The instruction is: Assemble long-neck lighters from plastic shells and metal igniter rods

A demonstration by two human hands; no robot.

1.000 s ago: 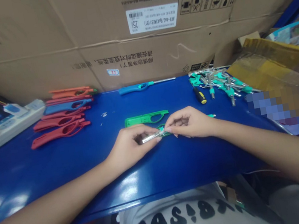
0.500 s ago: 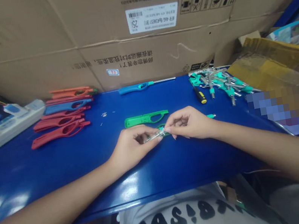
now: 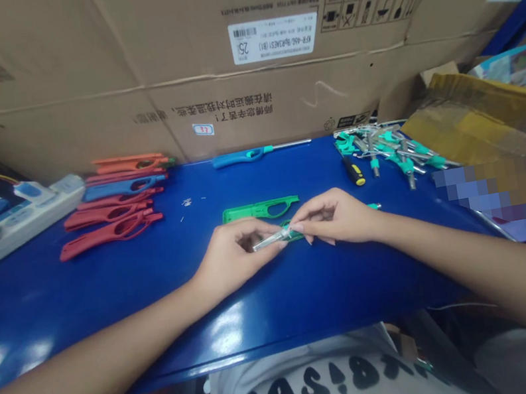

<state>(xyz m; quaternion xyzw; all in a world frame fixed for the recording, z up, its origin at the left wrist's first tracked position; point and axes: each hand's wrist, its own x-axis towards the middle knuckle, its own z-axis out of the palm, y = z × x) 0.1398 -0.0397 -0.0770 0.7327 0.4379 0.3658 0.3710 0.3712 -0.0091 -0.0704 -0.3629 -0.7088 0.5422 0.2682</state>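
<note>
My left hand point(image 3: 232, 256) is closed around a green lighter handle half with a clear, silvery tube point(image 3: 270, 240) lying along it. At its right end, my right hand point(image 3: 337, 217) pinches the same lighter half with thumb and forefinger. Whatever small part sits between those fingertips is too small to make out. A teal-and-metal tip point(image 3: 374, 206) shows just beyond my right hand. Just behind my hands, a second green handle half point(image 3: 248, 212) lies on the blue table point(image 3: 172, 320). Farther back is a whole blue lighter point(image 3: 239, 158) with a metal rod.
Red, orange and blue handle shells point(image 3: 110, 230) lie at the left, beside a white power strip point(image 3: 20, 224). At the right are a heap of teal-and-metal lighter tubes point(image 3: 389, 152), a black-yellow screwdriver point(image 3: 353, 170) and a taped carton point(image 3: 488, 126). Cardboard point(image 3: 167, 45) walls the back.
The camera view has shifted slightly. Both hands keep almost the same place and grip, while the clear tube in my left hand shows more plainly than before.
</note>
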